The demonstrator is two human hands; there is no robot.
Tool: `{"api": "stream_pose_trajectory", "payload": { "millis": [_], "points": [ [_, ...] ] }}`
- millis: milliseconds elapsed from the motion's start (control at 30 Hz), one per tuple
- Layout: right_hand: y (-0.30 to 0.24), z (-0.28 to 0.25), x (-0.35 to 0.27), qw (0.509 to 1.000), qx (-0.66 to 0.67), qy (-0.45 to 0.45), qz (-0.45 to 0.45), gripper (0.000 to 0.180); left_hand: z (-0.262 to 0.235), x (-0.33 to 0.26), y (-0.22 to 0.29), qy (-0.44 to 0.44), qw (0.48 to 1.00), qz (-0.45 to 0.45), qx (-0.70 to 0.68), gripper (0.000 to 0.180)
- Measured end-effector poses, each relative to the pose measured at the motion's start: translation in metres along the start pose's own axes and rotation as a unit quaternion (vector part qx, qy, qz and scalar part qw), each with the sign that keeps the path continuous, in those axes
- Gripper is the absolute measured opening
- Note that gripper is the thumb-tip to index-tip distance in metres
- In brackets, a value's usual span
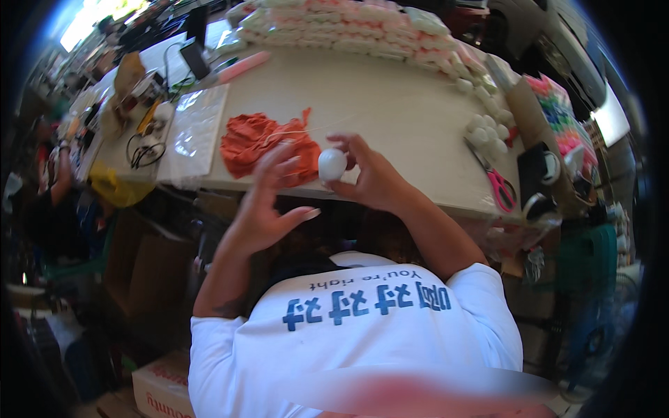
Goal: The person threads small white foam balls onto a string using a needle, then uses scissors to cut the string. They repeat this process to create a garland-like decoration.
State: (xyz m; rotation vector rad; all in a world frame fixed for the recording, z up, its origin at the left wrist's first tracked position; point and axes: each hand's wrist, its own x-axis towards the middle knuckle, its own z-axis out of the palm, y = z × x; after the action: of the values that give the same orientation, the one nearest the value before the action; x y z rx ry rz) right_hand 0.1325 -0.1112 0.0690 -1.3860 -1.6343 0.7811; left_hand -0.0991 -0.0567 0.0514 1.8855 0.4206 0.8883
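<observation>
L hand [259, 212] has fingers spread, thumb apart, by orange cloth [244, 143] on tbl [390, 104]. White ball [332, 166] is up nr tbl's front edge, approx round, so can't tell long axis or pointing; R hand [378, 175] pinches it btwn thumb & fingers.

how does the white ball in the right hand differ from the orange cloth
The white ball is smooth and rounded, while the orange cloth is crumpled. The ball is small; the cloth spreads much wider. The ball is held in the right hand, whereas the cloth lies on the table. Both look plain, in one main colour.
</observation>
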Motion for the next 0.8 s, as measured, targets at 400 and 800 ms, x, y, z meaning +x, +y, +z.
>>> {"api": "stream_pose_trajectory", "payload": {
  "millis": [400, 800],
  "points": [
    [0.005, 0.007, 0.036, 0.985, 0.095, -0.142, -0.007, 0.035, 0.006, -0.026, -0.016, 0.141, 0.982, -0.052, -0.11, 0.059],
    [0.044, 0.055, 0.108, 0.94, -0.259, 0.068, -0.213, 0.016, -0.032, 0.007, -0.034, 0.304, 0.861, -0.146, -0.381, 0.031]
  ]
}}
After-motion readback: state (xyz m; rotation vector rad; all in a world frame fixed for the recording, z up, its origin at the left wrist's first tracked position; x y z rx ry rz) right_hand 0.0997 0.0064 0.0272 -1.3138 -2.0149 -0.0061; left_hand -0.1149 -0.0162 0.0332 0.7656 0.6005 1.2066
